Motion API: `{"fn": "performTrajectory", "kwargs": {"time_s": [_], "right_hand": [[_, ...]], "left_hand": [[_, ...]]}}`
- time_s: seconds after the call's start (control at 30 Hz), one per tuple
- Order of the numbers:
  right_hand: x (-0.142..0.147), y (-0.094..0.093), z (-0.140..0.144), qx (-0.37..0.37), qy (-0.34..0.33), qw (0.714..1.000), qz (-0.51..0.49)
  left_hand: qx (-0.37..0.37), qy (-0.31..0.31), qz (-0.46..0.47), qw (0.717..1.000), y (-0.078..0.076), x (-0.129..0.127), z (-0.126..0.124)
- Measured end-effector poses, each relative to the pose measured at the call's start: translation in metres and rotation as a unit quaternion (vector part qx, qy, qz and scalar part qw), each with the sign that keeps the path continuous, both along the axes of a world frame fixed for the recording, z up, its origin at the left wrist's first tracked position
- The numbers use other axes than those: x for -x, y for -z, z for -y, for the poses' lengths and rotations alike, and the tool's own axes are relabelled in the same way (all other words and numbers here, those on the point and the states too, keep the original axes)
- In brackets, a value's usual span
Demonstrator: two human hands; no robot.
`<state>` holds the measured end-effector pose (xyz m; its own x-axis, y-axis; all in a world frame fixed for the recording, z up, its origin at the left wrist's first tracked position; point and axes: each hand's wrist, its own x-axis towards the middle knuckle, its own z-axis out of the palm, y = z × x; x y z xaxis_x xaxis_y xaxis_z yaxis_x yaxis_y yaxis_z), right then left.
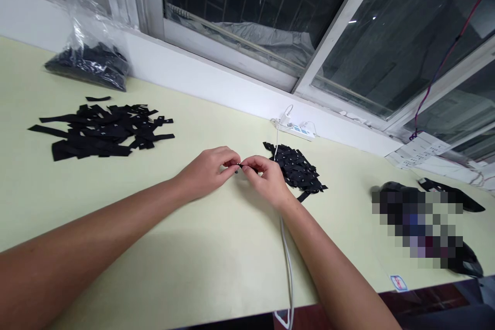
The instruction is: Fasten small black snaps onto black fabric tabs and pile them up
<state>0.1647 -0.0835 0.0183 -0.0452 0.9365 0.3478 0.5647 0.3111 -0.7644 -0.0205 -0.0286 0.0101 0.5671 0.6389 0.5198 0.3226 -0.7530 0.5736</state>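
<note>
View from the head camera over a pale green bench [216,268] set against a window sill. Landmark: the white cable [288,263] that runs from the near edge of the bench up to the power strip [297,129] at the wall.

Far left of the cable, by the wall, lies one clear plastic bag [87,56] filled with small black parts. Nearer than the bag, still well left of the cable, is one loose heap of plain black fabric strips [104,131]; the strips are too many and too overlapped to count.

Just left of the cable, the left hand [211,171] and the right hand [266,179] meet fingertip to fingertip. Each grip is clenched in a pinch on one small black strip [240,166], held just above the bench between the two hands.

Touching the cable on its right side is a second heap, of black strips with pale dots [299,170], directly behind the right hand.

Well right of the cable lies a dark object, partly blurred and not identifiable.
</note>
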Motion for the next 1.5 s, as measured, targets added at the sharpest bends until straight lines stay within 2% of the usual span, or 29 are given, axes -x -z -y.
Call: {"fn": "performTrajectory", "kwargs": {"time_s": [0.13,0.37,0.57,0.67,0.93,1.13,1.3,1.5], "right_hand": [[0.0,0.0,0.0,0.001,-0.003,1.0,-0.013],[0.0,0.001,-0.002,0.011,-0.01,1.0,-0.027],[0.002,0.001,-0.001,0.007,-0.028,0.999,-0.038],[0.003,0.0,0.0,0.009,-0.029,0.999,-0.043],[-0.005,0.001,-0.004,0.025,0.017,0.997,-0.071],[-0.01,0.008,-0.009,0.059,0.035,0.993,-0.101],[-0.012,0.009,-0.011,0.049,0.057,0.989,-0.127],[-0.008,0.002,-0.008,0.042,0.046,0.985,-0.158]], "left_hand": [[-0.004,-0.001,0.01,1.0,0.0,0.0,0.001],[0.04,-0.023,0.037,0.998,-0.001,-0.003,0.007],[0.021,-0.003,0.066,0.998,-0.001,-0.004,0.005],[0.05,-0.012,0.062,0.997,-0.002,-0.003,0.005],[0.099,0.001,0.083,0.992,-0.003,-0.002,0.005],[0.109,-0.04,0.106,0.988,0.0,-0.001,-0.002],[0.101,-0.088,0.135,0.982,-0.004,0.003,-0.006],[0.023,-0.004,0.115,0.993,-0.009,0.0,0.01]]}}
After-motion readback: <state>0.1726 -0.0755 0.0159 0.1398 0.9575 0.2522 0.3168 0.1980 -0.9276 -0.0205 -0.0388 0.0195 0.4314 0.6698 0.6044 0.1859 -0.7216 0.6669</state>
